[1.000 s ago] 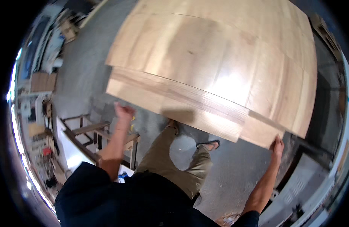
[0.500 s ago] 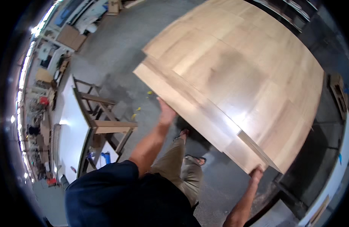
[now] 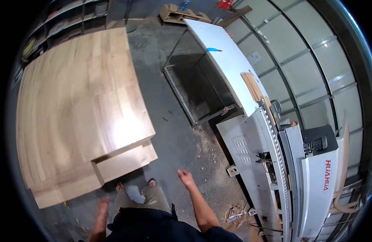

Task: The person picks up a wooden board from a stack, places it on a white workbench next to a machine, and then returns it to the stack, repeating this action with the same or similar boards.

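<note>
A broad stack of pale wood-grain boards (image 3: 73,105) stands to my left and ahead. At its near side lies a narrow wood-grain panel (image 3: 69,186), and beside that a lower board (image 3: 127,160) shows in a recess. My left hand (image 3: 103,203) hangs low by the near edge of the stack, apart from it, its fingers too blurred to read. To the right of my legs, my right hand (image 3: 185,178) is raised over the floor with fingers curled in and nothing seen in them. Neither hand touches the boards.
On the right runs a long grey-white machine (image 3: 250,149) with a toothed track. Beyond it a white-topped table (image 3: 222,48) on a metal frame carries a blue tool (image 3: 213,49) and wooden strips (image 3: 251,86). Wood scraps (image 3: 235,213) lie by the machine; shelves (image 3: 79,18) stand far left.
Both hands have let go of the narrow panel, which now rests at the stack's near side. My view has swung right, bringing the machine and white table into sight.
</note>
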The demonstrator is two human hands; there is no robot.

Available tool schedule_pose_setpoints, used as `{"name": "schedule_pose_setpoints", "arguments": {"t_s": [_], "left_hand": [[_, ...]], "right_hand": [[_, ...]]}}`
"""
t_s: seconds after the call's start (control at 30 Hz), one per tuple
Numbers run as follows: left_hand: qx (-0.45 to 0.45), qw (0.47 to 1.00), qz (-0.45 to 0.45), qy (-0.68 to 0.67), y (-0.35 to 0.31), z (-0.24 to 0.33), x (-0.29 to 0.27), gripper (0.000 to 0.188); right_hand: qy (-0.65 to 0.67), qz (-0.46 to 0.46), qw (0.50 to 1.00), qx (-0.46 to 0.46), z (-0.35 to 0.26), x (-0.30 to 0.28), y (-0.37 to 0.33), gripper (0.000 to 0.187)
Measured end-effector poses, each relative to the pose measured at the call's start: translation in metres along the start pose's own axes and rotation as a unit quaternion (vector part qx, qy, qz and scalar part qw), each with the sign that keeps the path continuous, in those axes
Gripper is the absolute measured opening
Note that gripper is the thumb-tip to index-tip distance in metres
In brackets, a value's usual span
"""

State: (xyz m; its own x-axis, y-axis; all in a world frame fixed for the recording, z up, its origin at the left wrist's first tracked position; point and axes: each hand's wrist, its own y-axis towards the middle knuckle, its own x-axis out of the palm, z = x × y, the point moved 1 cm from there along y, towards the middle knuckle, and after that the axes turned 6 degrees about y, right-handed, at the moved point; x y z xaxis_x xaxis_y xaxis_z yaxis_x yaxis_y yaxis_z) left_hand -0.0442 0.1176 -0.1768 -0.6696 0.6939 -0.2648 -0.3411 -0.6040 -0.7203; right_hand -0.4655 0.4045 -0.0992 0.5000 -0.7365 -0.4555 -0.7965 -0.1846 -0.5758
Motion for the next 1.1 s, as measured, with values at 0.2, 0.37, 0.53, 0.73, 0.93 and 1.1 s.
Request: {"name": "schedule_pose_setpoints", "arguments": {"t_s": [0.2,0.37,0.53,0.73,0.93,1.1], "left_hand": [[0.202,0.935,-0.226,0.186,-0.052,0.235,0.138,0.037],[0.234,0.917,-0.251,0.203,-0.022,0.337,0.276,0.039],[0.26,0.901,-0.282,0.203,0.009,0.457,0.403,0.042],[0.374,0.846,-0.289,0.247,0.051,0.632,0.559,0.033],[0.391,0.835,-0.28,0.269,0.122,0.814,0.732,0.06],[0.444,0.8,-0.229,0.332,0.172,0.938,0.876,0.075]], "right_hand": [[0.26,0.067,0.934,0.234,0.081,-0.085,-0.003,0.023],[0.314,0.115,0.916,0.224,0.082,-0.175,0.052,0.018],[0.351,0.209,0.913,-0.001,0.015,-0.281,0.142,0.015],[0.329,0.263,0.889,-0.18,-0.131,-0.419,0.268,0.051],[0.366,0.292,0.872,-0.143,-0.241,-0.501,0.389,0.07],[0.345,0.434,0.821,-0.135,-0.228,-0.546,0.519,0.069]]}}
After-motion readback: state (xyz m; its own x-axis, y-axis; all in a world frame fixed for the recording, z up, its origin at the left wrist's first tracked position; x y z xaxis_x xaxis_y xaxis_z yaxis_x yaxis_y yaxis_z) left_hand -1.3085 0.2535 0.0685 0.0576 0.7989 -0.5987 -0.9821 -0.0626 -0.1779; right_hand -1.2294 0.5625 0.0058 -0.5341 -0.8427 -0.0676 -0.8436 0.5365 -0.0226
